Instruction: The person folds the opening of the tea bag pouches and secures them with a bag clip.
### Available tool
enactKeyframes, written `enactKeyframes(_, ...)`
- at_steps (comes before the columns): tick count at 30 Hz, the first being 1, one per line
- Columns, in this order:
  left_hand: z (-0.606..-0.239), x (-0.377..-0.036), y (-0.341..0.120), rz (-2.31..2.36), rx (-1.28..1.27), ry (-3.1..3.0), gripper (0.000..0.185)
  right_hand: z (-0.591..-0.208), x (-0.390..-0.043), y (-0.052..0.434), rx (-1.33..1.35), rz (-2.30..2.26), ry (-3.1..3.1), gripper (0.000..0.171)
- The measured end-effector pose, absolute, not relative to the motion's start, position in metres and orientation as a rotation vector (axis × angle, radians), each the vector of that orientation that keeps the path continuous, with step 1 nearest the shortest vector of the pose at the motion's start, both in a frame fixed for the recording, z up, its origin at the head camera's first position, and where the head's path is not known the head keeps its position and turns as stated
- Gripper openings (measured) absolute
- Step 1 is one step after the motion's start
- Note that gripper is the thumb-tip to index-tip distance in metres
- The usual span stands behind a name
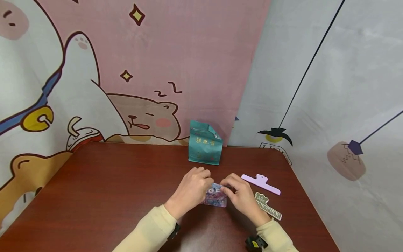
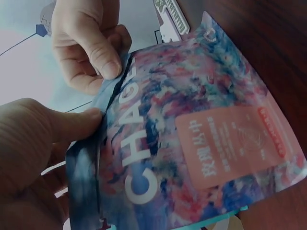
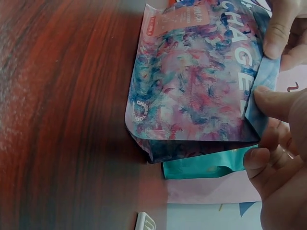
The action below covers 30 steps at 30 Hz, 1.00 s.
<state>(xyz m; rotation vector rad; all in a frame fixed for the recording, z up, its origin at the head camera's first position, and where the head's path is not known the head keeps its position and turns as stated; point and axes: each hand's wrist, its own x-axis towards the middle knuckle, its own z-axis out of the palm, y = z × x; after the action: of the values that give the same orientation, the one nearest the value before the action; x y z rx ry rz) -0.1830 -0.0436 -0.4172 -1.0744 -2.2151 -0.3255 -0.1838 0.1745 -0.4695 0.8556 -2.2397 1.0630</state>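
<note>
A: Marbled pink-and-blue pouch on the brown table, near the front edge, top strip folded over.

B: Pinched at that fold by left hand and right hand, close together, thumbs on the strip.

A: Around it?

B: Teal bag standing behind; lilac clip and keyboard-pattern clip just right.

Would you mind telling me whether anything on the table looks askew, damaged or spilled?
Nothing stands out. Both hands pinch the folded top of the colourful pouch; the teal bag stands upright, and the lilac clip lies flat.
</note>
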Motion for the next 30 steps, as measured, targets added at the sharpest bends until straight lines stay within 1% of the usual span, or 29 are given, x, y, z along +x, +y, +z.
enactKeyframes(7, -0.42, -0.183, -0.038, -0.284, -1.076, -2.215, 0.024, -0.47, -0.184, 0.172, 0.869, 1.075, -2.22, 0.025)
enactKeyframes(14, -0.423, -0.182, -0.031, -0.274, -1.059, -2.231, 0.02, -0.472, -0.187, 0.171, 0.909, 1.063, -2.171, 0.025)
enactKeyframes(24, -0.427, -0.182, -0.021, -0.233, -1.015, -2.232, 0.029, -0.474, -0.183, 0.171, 0.89, 1.116, -2.181, 0.024)
enactKeyframes(30, -0.427, -0.183, -0.02, -0.238, -1.021, -2.237, 0.027, -0.474, -0.182, 0.173, 0.876, 1.12, -2.188, 0.023)
